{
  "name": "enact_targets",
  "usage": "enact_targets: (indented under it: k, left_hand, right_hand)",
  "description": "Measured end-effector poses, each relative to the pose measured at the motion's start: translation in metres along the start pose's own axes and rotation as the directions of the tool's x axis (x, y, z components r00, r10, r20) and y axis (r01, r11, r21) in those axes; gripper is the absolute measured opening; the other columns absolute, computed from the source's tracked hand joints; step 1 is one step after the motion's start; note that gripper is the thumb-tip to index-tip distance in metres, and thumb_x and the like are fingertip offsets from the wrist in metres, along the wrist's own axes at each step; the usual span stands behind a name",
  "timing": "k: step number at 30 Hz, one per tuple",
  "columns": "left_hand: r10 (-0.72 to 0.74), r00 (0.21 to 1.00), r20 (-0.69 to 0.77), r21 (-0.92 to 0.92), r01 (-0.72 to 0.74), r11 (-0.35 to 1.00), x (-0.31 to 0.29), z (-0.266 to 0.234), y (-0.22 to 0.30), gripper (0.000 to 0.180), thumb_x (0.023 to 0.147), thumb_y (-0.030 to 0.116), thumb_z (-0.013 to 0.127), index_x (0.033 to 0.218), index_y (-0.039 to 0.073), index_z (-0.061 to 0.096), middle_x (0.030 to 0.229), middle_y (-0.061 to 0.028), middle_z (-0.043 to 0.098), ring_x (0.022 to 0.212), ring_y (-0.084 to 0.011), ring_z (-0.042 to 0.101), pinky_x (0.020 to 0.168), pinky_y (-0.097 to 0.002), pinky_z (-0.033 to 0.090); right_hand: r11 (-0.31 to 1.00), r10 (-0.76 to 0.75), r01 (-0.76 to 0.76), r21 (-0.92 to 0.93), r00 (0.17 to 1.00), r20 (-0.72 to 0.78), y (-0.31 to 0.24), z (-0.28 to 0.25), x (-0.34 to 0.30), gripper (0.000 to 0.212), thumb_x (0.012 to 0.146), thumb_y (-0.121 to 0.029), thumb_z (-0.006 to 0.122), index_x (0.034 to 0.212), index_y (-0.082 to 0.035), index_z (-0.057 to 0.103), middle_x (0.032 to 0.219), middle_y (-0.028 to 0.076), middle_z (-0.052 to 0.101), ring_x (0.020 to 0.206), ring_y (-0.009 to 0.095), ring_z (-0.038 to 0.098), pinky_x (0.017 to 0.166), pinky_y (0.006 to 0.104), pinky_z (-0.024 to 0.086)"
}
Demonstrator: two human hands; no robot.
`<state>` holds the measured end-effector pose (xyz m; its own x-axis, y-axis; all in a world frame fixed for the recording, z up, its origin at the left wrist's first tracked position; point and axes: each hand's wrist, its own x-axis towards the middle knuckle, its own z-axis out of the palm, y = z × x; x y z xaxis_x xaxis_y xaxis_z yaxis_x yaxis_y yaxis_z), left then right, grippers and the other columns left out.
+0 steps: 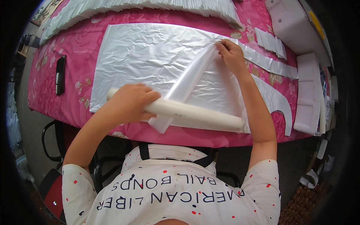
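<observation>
A large silvery-white plastic bag [138,48] with handle-like straps at its right end lies flat and creased before me. Across its near part rests a long white tube [202,115], slanting slightly down to the right. My left hand [132,100] is wrapped over the tube near its left end. Up at the bag's far right side, my right hand [230,55] pinches the top of a strip of plastic film [189,77]. From those fingers the film runs diagonally down to the tube, and a loose end shows at the tube's near side.
Pink floral cloth [48,86] covers the table. A long row of folded white bags [150,4] lines the far side, with a smaller stack [270,43] at far right. A black phone-like object [60,75] lies left. White foam boxes [306,93] border the right edge.
</observation>
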<state>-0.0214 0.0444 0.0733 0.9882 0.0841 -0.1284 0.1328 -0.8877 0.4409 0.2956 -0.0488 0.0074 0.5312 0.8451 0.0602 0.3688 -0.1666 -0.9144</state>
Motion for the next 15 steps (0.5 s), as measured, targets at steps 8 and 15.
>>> enact_targets:
  k: [8,15]
  left_hand:
    - [0.355,0.933,-0.068,0.128,-0.344,0.93,-0.006,0.064,0.021,0.067,0.082,0.046,0.053,0.127,-0.002,0.042,0.133,-0.0173,0.041,0.124,-0.0293,0.039,0.103,-0.0415,0.03]
    - [0.229,0.973,0.02,0.13,-0.23,0.965,-0.014,0.087,0.03,0.083,0.078,0.06,0.046,0.131,-0.003,0.036,0.142,-0.0201,0.028,0.133,-0.0315,0.025,0.109,-0.0434,0.017]
  right_hand:
    - [0.993,-0.039,0.059,-0.101,0.981,0.19,-0.008,0.017,0.031,0.024,0.085,-0.023,0.059,0.09,0.0,0.064,0.068,0.003,0.06,0.063,0.01,0.052,0.062,0.0254,0.043]
    - [0.995,0.098,-0.097,-0.016,0.987,0.125,-0.015,0.011,0.027,0.043,0.082,-0.027,0.063,0.115,-0.003,0.055,0.105,0.011,0.061,0.083,0.016,0.06,0.075,0.0271,0.047]
